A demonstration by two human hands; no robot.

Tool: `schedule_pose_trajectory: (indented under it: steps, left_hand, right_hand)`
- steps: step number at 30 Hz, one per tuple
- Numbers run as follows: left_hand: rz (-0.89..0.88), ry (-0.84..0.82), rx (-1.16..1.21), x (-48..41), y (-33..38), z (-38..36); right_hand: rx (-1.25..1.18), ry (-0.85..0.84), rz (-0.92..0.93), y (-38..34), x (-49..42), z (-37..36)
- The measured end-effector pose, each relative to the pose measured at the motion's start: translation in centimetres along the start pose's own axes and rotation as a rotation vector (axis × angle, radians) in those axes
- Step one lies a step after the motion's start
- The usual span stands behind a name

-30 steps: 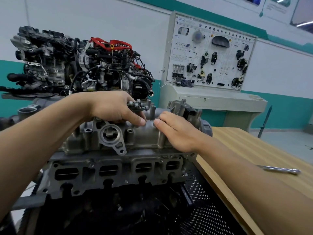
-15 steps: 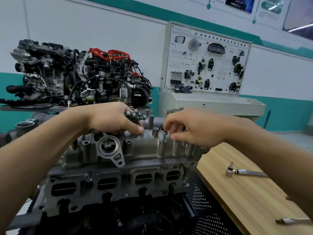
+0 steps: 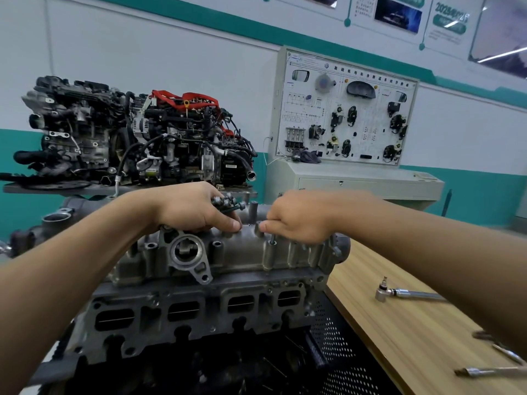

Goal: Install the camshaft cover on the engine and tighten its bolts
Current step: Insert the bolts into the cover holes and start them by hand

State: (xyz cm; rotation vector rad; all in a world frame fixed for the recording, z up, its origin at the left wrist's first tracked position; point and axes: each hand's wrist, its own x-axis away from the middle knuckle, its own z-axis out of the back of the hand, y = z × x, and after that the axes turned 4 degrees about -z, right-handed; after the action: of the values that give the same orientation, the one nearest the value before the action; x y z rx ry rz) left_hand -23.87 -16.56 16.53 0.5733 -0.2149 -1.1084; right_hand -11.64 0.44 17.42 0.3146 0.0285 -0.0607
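Fingers of the right hand are curled down over a bolt that stands in a boss on the near side of the cover. The shank shows just below the hand, but whether the fingers pinch the head I cannot tell, as the hand hides it. The left hand grips a bunch of bolts, heads poking out to the right, and its thumb tip presses on the cover. The cover sits on top of the engine, under both hands. The step looks like starting a bolt by hand, and the thing to get right is the first few threads. Keep the shank upright in its boss, spin it lightly with the fingertips, and back it out if it binds (a crossed thread in aluminium is costly). The left thumb is best kept on the cover so it cannot shift off its holes. Every bolt should probably be started before the ratchet, lying on the bench to the right, is picked up. Compared with half a second ago, the right hand has dropped closer to the cover and the bolt, then held above the boss, sits deeper. The left hand and the ratchet are where they were.
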Motion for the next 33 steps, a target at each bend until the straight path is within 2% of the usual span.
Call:
schedule_pose_trajectory:
  steps: [4, 9, 14, 16, 20, 23, 26, 30, 33]
  left_hand:
    - [-0.003, -0.002, 0.0, 0.0, 0.0, 0.0]
    - [-0.003, 0.015, 0.023, 0.0, 0.0, -0.2]
    - [0.011, 0.018, 0.049, -0.1, -0.1, -0.1]
    - [0.01, 0.013, 0.052, -0.1, -0.1, -0.1]
    - [-0.011, 0.037, 0.033, -0.3, -0.2, -0.1]
    - [-0.013, 0.034, 0.036, -0.2, -0.2, -0.1]
    - [-0.017, 0.03, 0.043, -0.1, -0.3, -0.1]
    - [-0.022, 0.031, 0.047, -0.2, -0.2, -0.2]
    - [-0.011, 0.034, 0.048, -0.1, -0.1, -0.2]
  right_hand:
    - [0.054, 0.093, -0.046, 0.2, -0.4, -0.1]
    - [-0.257, 0.06, -0.01, 0.5, 0.3, 0.9]
    - [-0.092, -0.127, -0.014, 0.1, 1.1, 0.4]
    - [-0.118, -0.133, -0.064, 0.6, 1.1, 1.1]
    - [-0.223, -0.03, -0.076, 1.0, 0.9, 1.7]
    - [-0.189, -0.067, -0.04, 0.9, 1.0, 1.1]
    - [-0.114, -0.155, -0.1, 1.3, 1.5, 0.8]
    - [-0.241, 0.064, -0.082, 1.3, 1.9, 0.9]
    - [-0.31, 0.097, 0.016, 0.8, 1.8, 0.6]
